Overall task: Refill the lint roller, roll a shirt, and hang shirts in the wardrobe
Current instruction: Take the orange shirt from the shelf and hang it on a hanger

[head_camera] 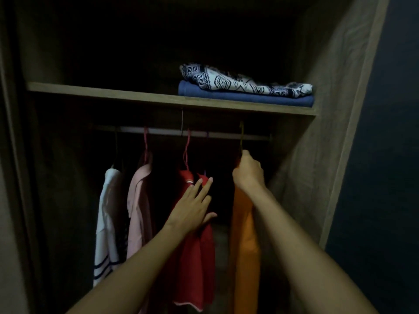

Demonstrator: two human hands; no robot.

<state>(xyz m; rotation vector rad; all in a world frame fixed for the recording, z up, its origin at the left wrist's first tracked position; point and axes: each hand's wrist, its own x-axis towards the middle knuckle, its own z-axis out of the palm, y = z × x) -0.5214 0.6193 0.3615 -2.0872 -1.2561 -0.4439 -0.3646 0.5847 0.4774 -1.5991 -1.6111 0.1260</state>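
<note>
Folded clothes on shelf, shirts hanging below

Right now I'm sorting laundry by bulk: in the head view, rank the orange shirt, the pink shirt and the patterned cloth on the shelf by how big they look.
1. orange shirt
2. pink shirt
3. patterned cloth, folded, so this is unsure.

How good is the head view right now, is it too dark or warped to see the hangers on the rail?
Head view: dim overall, the upper compartment nearly black; the rail catches a faint sheen. Wide-angle distortion tilts the shelf and the wardrobe's right wall. The orange shirt, its hanger neck pinched by the right hand, and the red shirt under the left hand read clearly; hooks are thin and faint, the leftmost barely visible.
</note>
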